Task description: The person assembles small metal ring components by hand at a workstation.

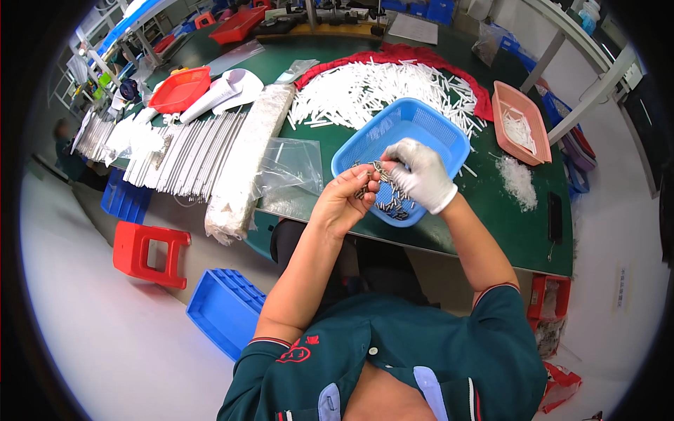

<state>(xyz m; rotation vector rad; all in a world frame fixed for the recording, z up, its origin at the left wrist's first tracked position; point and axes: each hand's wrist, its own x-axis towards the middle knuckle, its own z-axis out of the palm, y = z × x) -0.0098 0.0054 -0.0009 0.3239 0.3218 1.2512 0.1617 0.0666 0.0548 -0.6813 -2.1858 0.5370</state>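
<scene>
A blue plastic basket stands at the table's near edge, with small metal pins lying loose in its near part. Over its near left rim, my bare left hand is closed, and several metal pins show between its fingers. My right hand, in a white glove, is over the basket with its fingers curled in a pinch. Its fingertips meet those of my left hand; whatever they hold is too small to make out.
White tubes are heaped on a red cloth beyond the basket. A pink basket, white shavings and a black phone-like object lie right. Left are metal rods, a long wrapped package and a plastic bag.
</scene>
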